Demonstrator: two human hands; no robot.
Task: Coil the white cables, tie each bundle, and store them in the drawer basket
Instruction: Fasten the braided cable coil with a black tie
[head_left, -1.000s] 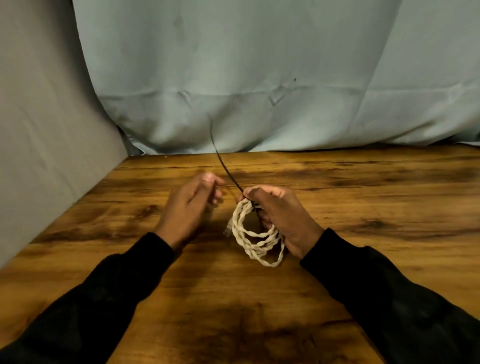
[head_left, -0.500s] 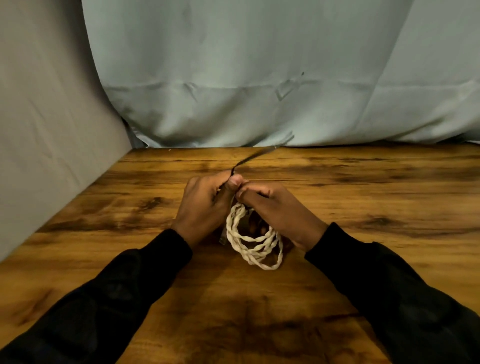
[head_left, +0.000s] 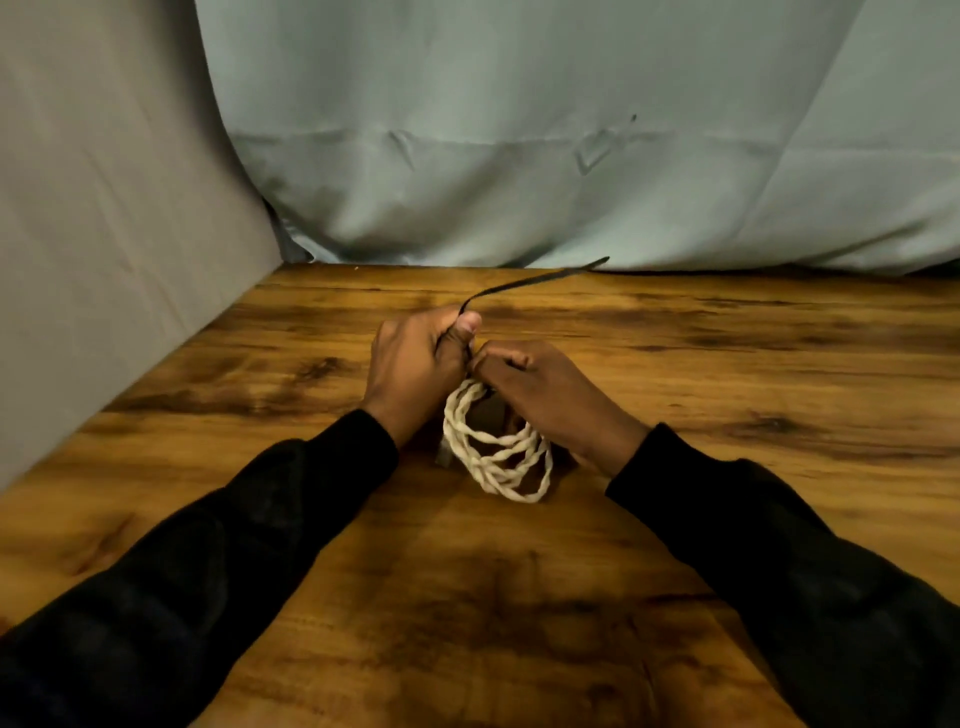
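1. nearest me, two black sleeves (head_left: 291, 519) reach in over the brown wood-grain table (head_left: 727, 364), and everything that matters sits between the wrists.
2. the off-white twisted cable coil (head_left: 496, 452) is already wound into several loops, so the coiling of this one looks done; it sits low between the hands, and whether it touches the table i cannot tell.
3. just right of the coil's top, the right hand (head_left: 550, 395) has its fingers curled in, pinching the bundle where the strands gather.
4. just left of the coil, the left hand (head_left: 415, 364) is clenched round the thin black tie strap (head_left: 535, 283), thumb pressed on top.
5. beyond the coil, the strap's free tail runs up and away to the right toward the pale blue-grey cloth backdrop (head_left: 571, 130).
6. my read: the tying is in the middle, with a long tail free, so the strap seems not yet cinched.
7. left to do, as far as i can judge: tighten the strap and store the bundle. no drawer basket or other cable is in view.
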